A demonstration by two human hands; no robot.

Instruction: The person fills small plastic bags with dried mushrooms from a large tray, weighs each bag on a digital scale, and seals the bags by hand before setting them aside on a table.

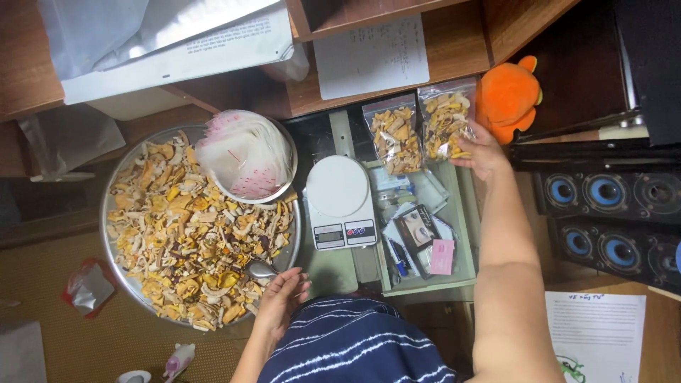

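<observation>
My right hand rests on the lower right corner of a filled clear bag of dried yellow pieces, which leans against the wooden shelf. A second filled bag stands just left of it. My left hand hovers with fingers apart at the near rim of a large round metal tray heaped with dried slices. A metal spoon lies in the tray just above that hand. A white digital scale sits between the tray and the bags, its platform bare.
A white bowl with empty clear bags sits on the tray's far edge. A green drawer tray holds small packets and cards. An orange plush toy sits at the right, speakers beyond it, and papers lie on the shelf.
</observation>
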